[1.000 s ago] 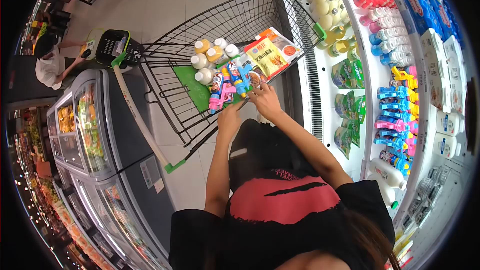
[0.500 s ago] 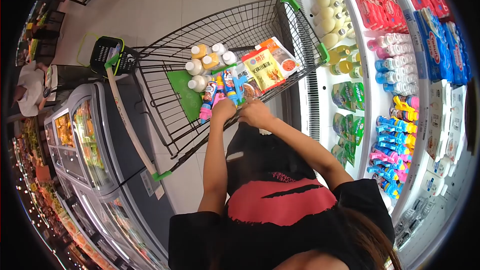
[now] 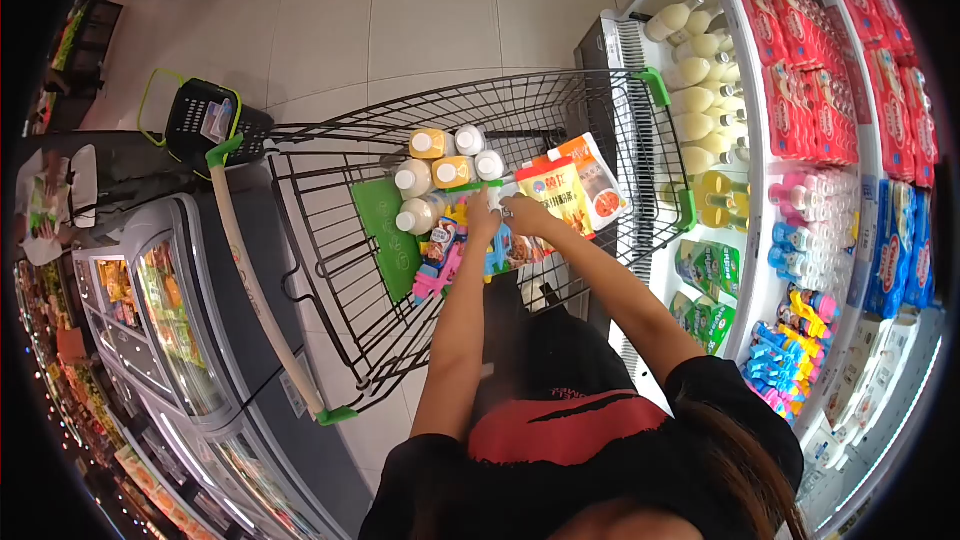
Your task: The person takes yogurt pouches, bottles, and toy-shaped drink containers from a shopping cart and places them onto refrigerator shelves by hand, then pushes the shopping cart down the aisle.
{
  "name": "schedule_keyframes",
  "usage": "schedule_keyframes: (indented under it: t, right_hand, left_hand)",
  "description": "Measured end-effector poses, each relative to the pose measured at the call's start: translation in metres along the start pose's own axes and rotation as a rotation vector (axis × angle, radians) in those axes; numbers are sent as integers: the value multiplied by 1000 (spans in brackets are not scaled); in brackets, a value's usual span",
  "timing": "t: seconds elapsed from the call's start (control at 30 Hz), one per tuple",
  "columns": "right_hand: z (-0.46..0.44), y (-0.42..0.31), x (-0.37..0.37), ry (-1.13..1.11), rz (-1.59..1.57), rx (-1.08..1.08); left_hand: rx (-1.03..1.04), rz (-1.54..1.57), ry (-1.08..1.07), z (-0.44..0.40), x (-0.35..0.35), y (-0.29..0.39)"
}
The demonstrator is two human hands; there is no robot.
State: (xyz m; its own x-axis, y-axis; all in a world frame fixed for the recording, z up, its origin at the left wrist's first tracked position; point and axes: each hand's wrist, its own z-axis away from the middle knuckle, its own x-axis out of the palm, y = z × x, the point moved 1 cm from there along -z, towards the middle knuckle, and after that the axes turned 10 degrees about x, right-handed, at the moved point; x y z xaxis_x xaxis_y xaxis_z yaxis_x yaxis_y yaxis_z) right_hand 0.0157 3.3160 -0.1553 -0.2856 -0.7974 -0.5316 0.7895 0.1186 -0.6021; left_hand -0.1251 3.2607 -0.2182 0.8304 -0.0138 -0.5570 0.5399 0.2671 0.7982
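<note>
My left hand (image 3: 484,222) and my right hand (image 3: 528,218) are close together over the shopping cart (image 3: 440,95), fingers curled around a small pale item that I cannot make out. Below and left of my hands lie colourful pink and blue bottles (image 3: 440,265) in printed wrap, partly hidden by my left forearm. Several white-capped bottles (image 3: 452,172), some with yellow contents, stand behind them. To the right of my right hand, a yellow and red food packet (image 3: 556,194) overlaps an orange and white one (image 3: 592,175).
A green panel (image 3: 385,240) lines the cart near its handle (image 3: 265,290). A black basket (image 3: 205,120) hangs beyond the handle. A refrigerated shelf (image 3: 755,230) of drinks runs along the right; a glass-fronted cooler (image 3: 175,310) stands left. Another person (image 3: 50,205) is at the far left.
My hands have moved up and further over the cart, from its near rim to above the goods. The view has shifted, so the cart and shelf appear lower.
</note>
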Motion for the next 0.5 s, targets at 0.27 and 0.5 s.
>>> schedule_keyframes:
  t: [0.27,0.5]
  right_hand:
    - [-123,-28,-11,99,326,139]
    - [-135,-26,-13,164,418,94]
  left_hand:
    - [-57,-135,-154,-16,-11,-20]
    - [-231,28,-226,-42,-30,7]
